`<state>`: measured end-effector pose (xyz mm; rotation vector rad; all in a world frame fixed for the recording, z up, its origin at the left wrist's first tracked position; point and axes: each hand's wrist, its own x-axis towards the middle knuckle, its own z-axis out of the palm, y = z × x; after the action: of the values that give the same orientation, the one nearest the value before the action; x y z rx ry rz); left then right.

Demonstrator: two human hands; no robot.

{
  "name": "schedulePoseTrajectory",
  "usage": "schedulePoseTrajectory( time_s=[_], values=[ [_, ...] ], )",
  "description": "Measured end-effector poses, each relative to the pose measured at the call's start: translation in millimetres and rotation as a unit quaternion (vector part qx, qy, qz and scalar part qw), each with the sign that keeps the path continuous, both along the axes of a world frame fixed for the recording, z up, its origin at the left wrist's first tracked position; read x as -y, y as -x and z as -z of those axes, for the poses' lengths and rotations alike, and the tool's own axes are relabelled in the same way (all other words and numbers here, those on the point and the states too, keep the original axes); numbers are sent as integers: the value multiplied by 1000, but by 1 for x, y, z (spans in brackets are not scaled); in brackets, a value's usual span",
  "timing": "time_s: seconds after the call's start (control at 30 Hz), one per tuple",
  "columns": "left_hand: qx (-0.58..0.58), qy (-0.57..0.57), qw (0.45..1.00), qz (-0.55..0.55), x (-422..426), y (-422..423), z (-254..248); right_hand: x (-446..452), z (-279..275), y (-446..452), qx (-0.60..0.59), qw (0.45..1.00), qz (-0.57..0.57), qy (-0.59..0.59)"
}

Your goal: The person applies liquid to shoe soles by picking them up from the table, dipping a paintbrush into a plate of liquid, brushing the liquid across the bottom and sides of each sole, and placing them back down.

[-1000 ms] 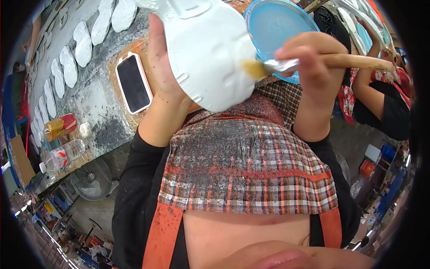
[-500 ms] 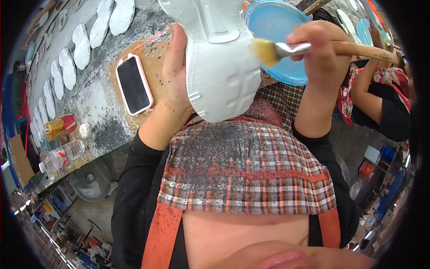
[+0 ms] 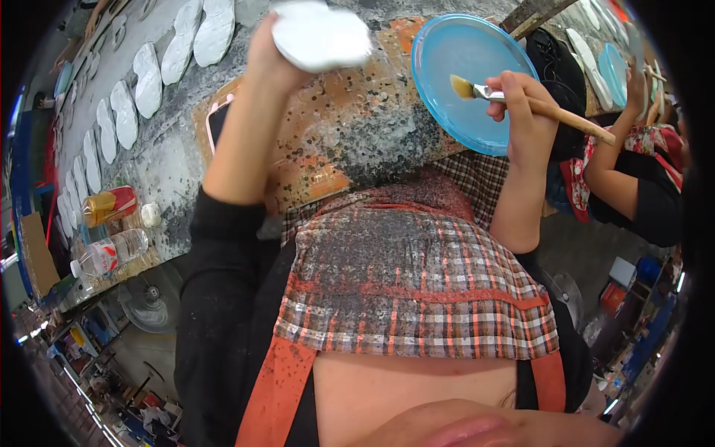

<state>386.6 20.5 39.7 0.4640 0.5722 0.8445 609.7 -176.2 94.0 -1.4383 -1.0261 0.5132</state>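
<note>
My left hand [image 3: 277, 59] grips a white shoe sole [image 3: 320, 36] at its left edge, up over the far part of the workbench. The sole is tilted and smeared by motion. In my right hand [image 3: 530, 119] is a paintbrush [image 3: 570, 119] with a wooden handle, a metal ferrule and pale bristles. The bristles are over a round blue basin [image 3: 426, 100] that holds a milky, pale liquid; whether they touch it I cannot tell. Under my left forearm a phone [image 3: 217, 125] in a pink case is mostly hidden.
White soles [image 3: 148, 80] lie in rows on the stained workbench [image 3: 175, 149] to the left. Two bottles [image 3: 112, 253] lie near its edge. Beyond the basin sits a black bag [image 3: 555, 74]. At right, a person [image 3: 633, 179] works by another blue basin [image 3: 613, 73].
My left hand has carried the sole up and away from my body, uncovering the spotted board. My right hand has drawn the brush off the sole to over the basin.
</note>
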Motion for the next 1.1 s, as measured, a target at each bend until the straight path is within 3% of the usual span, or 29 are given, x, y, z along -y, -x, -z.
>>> schedulePoseTrajectory(
  time_s=[0.03, 0.1, 0.17, 0.2, 0.3, 0.37, 0.43, 0.53, 0.63, 0.83, 0.9, 1.0, 1.1],
  values=[
    [-45, -74, 996, -14, -18, 0, -12, 0, 1, 1, -11, 1000, -4, 1],
    [15, -34, 992, -120, -70, 9, 27, 2, 1, 6, -6, 1000, 1, 10],
    [-156, 131, 916, -346, -85, 7, 41, 7, 3, 5, -2, 1000, -11, 21],
    [-158, 108, 921, -340, -76, 7, 44, 10, 5, 3, -5, 999, -18, 32],
    [-211, -94, 967, -106, -43, -7, 39, 10, 12, 3, -17, 999, 9, 40],
    [-304, -349, 886, 32, -15, -22, 29, 10, 13, 1, -23, 999, 14, 47],
    [-318, -610, 718, 101, 5, -31, 17, 9, 14, 3, -19, 999, 14, 49],
    [-384, -725, 561, 110, 11, -39, 20, 11, 16, 4, -16, 999, 11, 51],
    [-385, -744, 537, 102, 10, -43, 28, 13, 15, 1, -21, 999, 8, 46],
    [-374, -705, 591, 116, 32, -10, 17, 12, 16, 4, -34, 998, -10, 55],
    [-398, -692, 587, 135, 41, 13, 18, 13, 16, 3, -37, 998, -8, 57],
    [-421, -638, 626, 155, 55, 29, 12, 13, 17, 2, -42, 997, -9, 60],
    [-421, -602, 672, 93, 67, 41, 23, 13, 18, 0, -39, 997, -24, 55]
  ],
)
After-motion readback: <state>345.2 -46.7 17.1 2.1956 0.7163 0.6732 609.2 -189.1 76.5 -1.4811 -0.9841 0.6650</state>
